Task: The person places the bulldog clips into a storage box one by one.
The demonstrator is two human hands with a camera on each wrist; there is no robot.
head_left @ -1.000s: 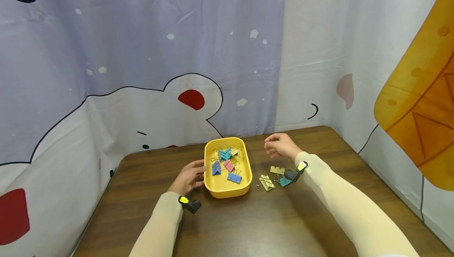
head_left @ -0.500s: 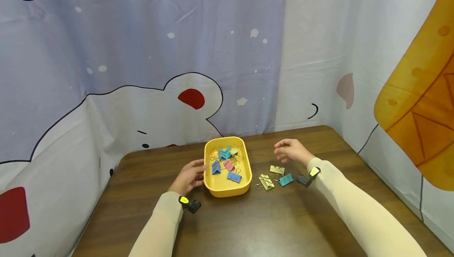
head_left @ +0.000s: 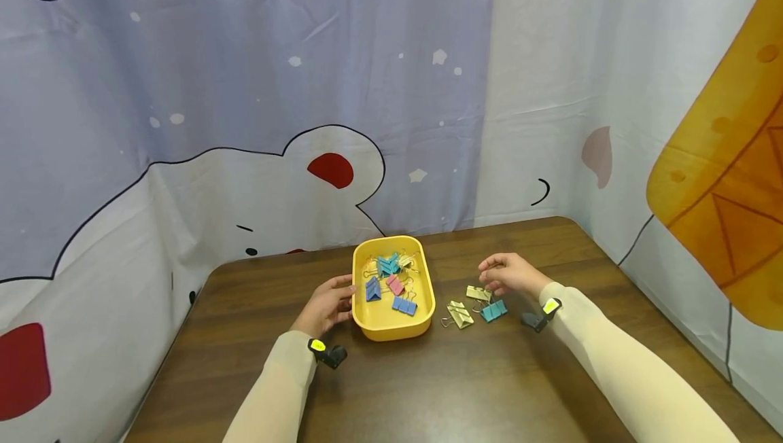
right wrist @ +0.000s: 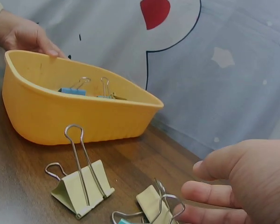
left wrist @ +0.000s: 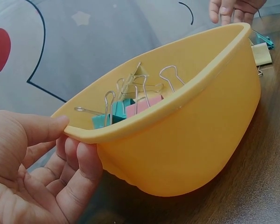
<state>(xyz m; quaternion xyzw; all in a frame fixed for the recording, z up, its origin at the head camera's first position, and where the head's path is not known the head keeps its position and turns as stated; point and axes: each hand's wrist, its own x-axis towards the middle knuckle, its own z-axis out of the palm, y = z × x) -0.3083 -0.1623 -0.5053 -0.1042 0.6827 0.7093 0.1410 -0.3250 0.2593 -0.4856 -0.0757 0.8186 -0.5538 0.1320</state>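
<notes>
My left hand pinches the rim of a yellow plastic bin, thumb on the edge and fingers curled below it. Inside lie binder clips: a pink clip, a blue clip and several others in blue, teal and yellow. Right of the bin, two yellow binder clips and a teal binder clip rest on the table. My right hand holds nothing, its fingers loosely bent and apart. Its fingertips are right by the farther yellow clip; the nearer yellow clip stands closer to the bin.
The brown wooden table carries the bin and the loose clips. A printed curtain hangs along the table's back and right side. Wire handles of the clips in the bin stick up beside its rim.
My right hand has moved to the right, then come nearer and lower toward the loose clips, uncovering the teal clip. My left hand and the bin have stayed in place.
</notes>
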